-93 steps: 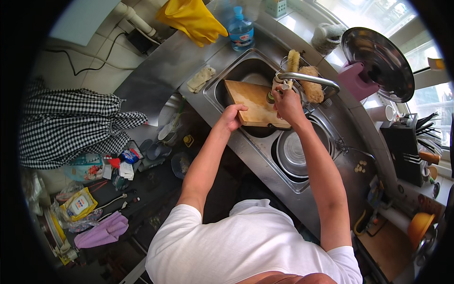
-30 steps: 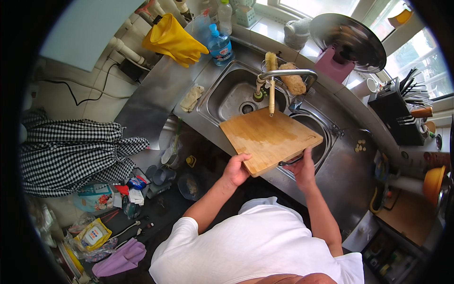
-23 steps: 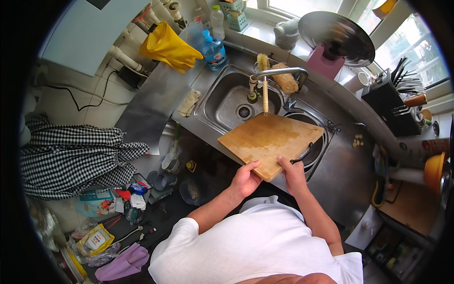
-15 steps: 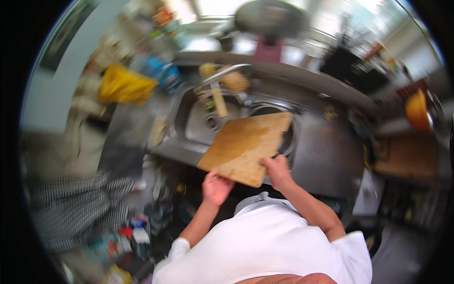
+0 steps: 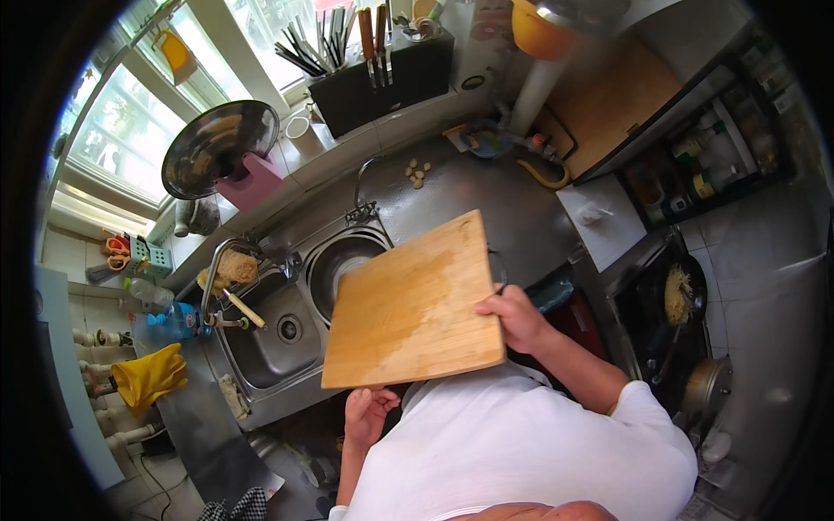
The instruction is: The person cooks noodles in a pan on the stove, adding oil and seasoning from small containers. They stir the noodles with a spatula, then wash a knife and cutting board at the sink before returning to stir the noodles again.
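A rectangular wooden cutting board [image 5: 408,304], with a wet, darker patch over part of its face, is held tilted in front of my body, over the near rim of the sink. My right hand [image 5: 519,321] is closed on its right edge, thumb on top. Just below the board's near left edge is my left hand [image 5: 369,417], its fingers loosely bent and slightly apart, gripping nothing. Behind the board lies a double sink; its left basin [image 5: 269,347] is in sight, while the board partly covers the round pot [image 5: 343,252] in the right basin.
Several pale pieces, maybe garlic cloves [image 5: 418,174], lie on the steel counter [image 5: 486,187]. A black wok [image 5: 217,143] leans on the sill, beside a dark knife rack [image 5: 382,82]. Yellow gloves [image 5: 149,379] hang at left. A pan with shredded food [image 5: 679,291] sits on the right.
My view has swung to the right, bringing the stove side in. The board is still in my right hand; my left hand has slipped off its near edge.
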{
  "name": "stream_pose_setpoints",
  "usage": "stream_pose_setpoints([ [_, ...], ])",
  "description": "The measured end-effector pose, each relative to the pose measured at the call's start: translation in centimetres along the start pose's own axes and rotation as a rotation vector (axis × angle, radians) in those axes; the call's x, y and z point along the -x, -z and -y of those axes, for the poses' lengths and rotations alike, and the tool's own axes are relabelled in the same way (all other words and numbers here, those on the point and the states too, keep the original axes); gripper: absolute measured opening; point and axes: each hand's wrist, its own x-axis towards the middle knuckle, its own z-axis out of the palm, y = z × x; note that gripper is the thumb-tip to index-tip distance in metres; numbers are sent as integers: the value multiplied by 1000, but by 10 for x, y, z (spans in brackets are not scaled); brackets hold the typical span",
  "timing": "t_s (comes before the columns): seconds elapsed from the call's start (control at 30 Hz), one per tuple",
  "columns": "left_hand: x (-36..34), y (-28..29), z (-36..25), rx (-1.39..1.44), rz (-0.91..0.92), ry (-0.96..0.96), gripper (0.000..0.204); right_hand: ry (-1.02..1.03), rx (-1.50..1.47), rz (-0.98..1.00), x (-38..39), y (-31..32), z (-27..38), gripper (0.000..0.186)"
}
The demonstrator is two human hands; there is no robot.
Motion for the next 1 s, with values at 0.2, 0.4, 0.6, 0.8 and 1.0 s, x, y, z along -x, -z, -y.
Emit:
stream_pose_setpoints([
  [0.2, -60, -56, 22, -159, 62, 145, 26, 324, 169, -182, 81, 71, 97, 32],
  [0.4, -106, -71, 42, -254, 42, 220, 23, 560, 526, -383, 105, 116, 204, 16],
  [0.6, -126, -67, 55, -244, 46, 237, 23, 744, 947, -585, 77, 137, 296, 19],
  [0.8, -120, -52, 63, -212, 9, 195, 25, 700, 1141, -667, 23, 157, 374, 21],
  [1.0, -103, -36, 62, -160, -89, 132, 25, 749, 1375, -707, -30, 180, 437, 23],
])
